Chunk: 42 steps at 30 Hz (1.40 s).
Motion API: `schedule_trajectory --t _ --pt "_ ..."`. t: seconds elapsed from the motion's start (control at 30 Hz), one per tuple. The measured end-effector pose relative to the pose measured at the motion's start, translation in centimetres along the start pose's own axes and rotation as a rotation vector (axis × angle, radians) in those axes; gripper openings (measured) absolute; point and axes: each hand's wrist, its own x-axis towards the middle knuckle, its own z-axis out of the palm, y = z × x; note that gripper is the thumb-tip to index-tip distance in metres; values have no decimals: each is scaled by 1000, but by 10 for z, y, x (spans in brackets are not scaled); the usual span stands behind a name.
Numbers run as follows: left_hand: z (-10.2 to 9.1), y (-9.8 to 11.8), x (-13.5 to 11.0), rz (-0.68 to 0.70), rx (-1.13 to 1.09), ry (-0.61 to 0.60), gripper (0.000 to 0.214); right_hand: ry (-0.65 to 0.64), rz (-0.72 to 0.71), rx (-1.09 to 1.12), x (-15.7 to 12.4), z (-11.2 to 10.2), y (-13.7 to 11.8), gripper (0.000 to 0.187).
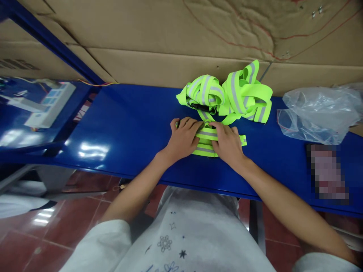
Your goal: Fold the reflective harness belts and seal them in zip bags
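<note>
A neon-yellow reflective strap (207, 135) with a grey stripe lies in folded layers on the blue table, close to its front edge. My left hand (184, 138) grips the left side of the layers, fingers curled over them. On the right side my right hand (227, 142) is closed on the same strap, with a short end sticking out past it. Just behind my hands rests a loose heap of the same reflective strap (238, 92), with a black buckle (200, 108) partly buried in it. My fingertips are partly hidden by the folds.
Cardboard (159, 68) lines the back of the blue table (127, 124). A clear plastic bag (317, 109) and a pixelated flat object (327, 172) lie on the right. Beyond a blue frame post, a white power strip (52, 105) sits at the left.
</note>
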Motion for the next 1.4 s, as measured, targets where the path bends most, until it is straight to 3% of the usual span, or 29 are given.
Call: schedule_trajectory --t 0.3,0.5,0.67,0.73,0.83,1.03,1.13,1.2,1.3,1.4 --pt "-12 -7 -8 173 65 -41 50 -66 68 -106 1 2 -2 60" --pt "-8 -1 -17 235 116 -60 42 -162 127 -88 4 -5 -1 58" --pt "-3 9 -21 214 153 -46 70 -337 -123 185 6 -32 20 53" --pt "-3 10 -22 210 165 -57 68 -316 -208 257 8 -42 26 48" --pt "-3 9 -22 219 177 -57 61 -270 -244 179 10 -53 26 33" --pt "0 6 -23 194 180 -23 50 -248 -285 88 6 -57 21 39" --pt "0 7 -22 189 161 -21 50 -237 -265 50 3 -56 22 40" --pt "-1 8 -22 183 155 -25 50 -280 -213 9 3 -56 24 28" --pt "-3 8 -21 168 145 -29 48 -350 -67 21 4 -57 30 14" --pt "-3 8 -21 158 115 -39 47 -400 78 43 6 -58 34 12"
